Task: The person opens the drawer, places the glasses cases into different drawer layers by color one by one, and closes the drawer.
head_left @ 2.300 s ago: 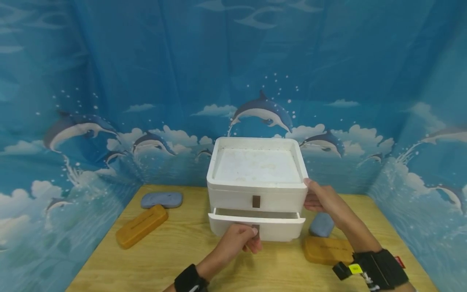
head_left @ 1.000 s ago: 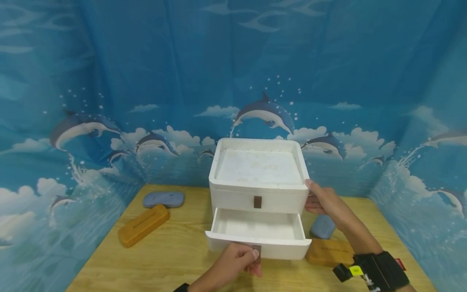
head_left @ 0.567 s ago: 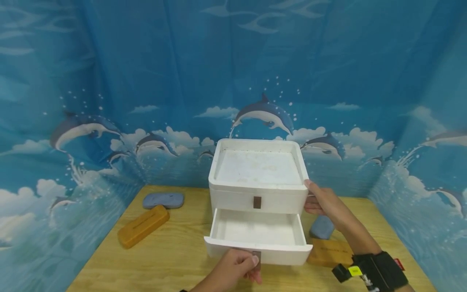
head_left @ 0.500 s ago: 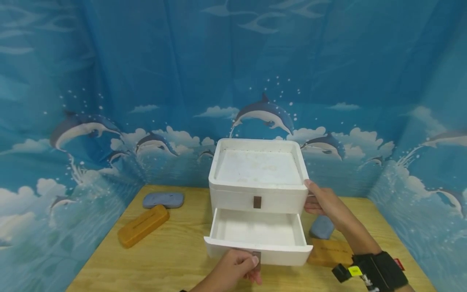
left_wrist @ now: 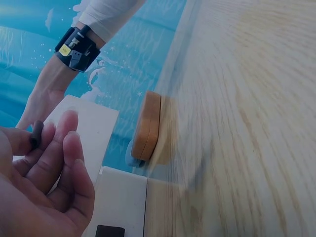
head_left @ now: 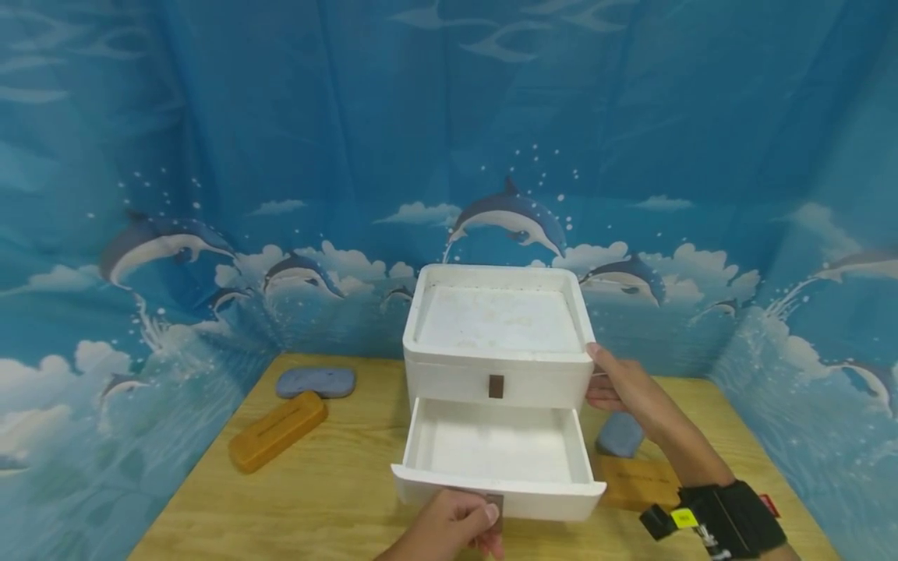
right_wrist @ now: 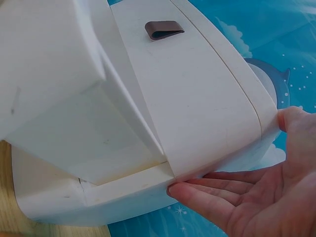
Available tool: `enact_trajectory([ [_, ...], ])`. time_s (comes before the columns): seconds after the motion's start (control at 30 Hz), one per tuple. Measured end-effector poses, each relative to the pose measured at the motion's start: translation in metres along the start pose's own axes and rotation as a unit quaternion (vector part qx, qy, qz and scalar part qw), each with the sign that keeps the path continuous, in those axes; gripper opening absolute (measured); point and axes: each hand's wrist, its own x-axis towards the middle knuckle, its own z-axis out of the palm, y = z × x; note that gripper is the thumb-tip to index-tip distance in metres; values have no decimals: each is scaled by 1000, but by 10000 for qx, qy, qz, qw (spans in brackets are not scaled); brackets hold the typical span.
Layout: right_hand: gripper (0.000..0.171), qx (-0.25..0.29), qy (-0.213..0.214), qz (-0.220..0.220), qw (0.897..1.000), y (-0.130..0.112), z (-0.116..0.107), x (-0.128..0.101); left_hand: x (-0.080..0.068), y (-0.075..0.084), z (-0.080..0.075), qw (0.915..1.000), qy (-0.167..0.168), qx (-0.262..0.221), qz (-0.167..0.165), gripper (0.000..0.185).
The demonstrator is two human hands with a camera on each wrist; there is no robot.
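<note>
A white two-drawer cabinet [head_left: 449, 384] stands on the table, its top formed as a shallow tray. Its lower drawer [head_left: 498, 448] is pulled well out, and the inside looks bare. My left hand [head_left: 452, 523] pinches the brown pull tab [head_left: 496, 506] on that drawer's front between thumb and fingers; the left wrist view shows the tab [left_wrist: 36, 134] in the pinch. With fairly straight fingers along the cabinet's right side, my right hand [head_left: 627, 389] braces it, the thumb at the top rim. The upper drawer [right_wrist: 197, 94] is closed, its brown tab [right_wrist: 163, 29] untouched.
On the left of the wooden table [head_left: 337, 483] lie a blue-grey rounded case [head_left: 316, 382] and an orange oblong case [head_left: 278, 431]. To the right, another blue-grey case [head_left: 620, 435] and orange case [head_left: 638, 483] lie partly under my right forearm. A dolphin-print curtain [head_left: 365, 156] encloses the table.
The lower drawer has come from slightly out to well out, towards me, with my left hand on its tab throughout. My right hand has stayed at the cabinet's right side.
</note>
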Motion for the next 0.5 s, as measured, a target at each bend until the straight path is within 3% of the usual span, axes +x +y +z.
enact_trajectory([
  [0.27, 90, -29, 24, 52, 10000, 0, 0, 0, -6, -2, 3, 9996, 46, 226, 165, 46],
  [0.5, 91, -23, 1, 42, 10000, 0, 0, 0, -10, -3, 5, 9996, 222, 192, 4, 45],
])
